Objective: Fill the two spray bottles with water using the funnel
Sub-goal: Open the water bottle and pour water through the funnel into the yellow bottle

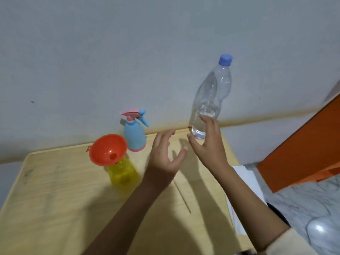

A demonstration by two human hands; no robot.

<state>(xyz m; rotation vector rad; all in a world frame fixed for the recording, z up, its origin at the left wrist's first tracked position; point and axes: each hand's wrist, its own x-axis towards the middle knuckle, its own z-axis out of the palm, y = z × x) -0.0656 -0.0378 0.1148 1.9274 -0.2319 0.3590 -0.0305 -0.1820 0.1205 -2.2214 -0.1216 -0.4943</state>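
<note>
Step in hand, as I read it: fetching the water. Both hands reach for the water bottle (211, 92), which stands upright at the far right corner of the surface (55, 199), close against the wall (128, 52).

- Right hand (209, 144): fingers spread, curving round the bottle's lower part; contact, I cannot tell. Nothing gripped.
- Left hand (163, 155): spread, empty, just beside the right, short of the bottle.
- Blue cap (225, 59) is on. Water sits low in the bottle.
- Funnel (107, 149) already seated in the neck of the yellow spray bottle (123, 173), mid-surface, tilted a little toward me.
- Blue spray bottle (134, 134) stands just behind the funnel, trigger head fitted.

Next move, my judgement: close on the bottle, steady it, unscrew the cap, carry it left over the funnel.

Edges and room: the bottle is near the surface's right edge and tall, so a nudge could tip it off. Open wood lies between hands and funnel. The funnel looks top-heavy; approach it from above, not sideways.
</note>
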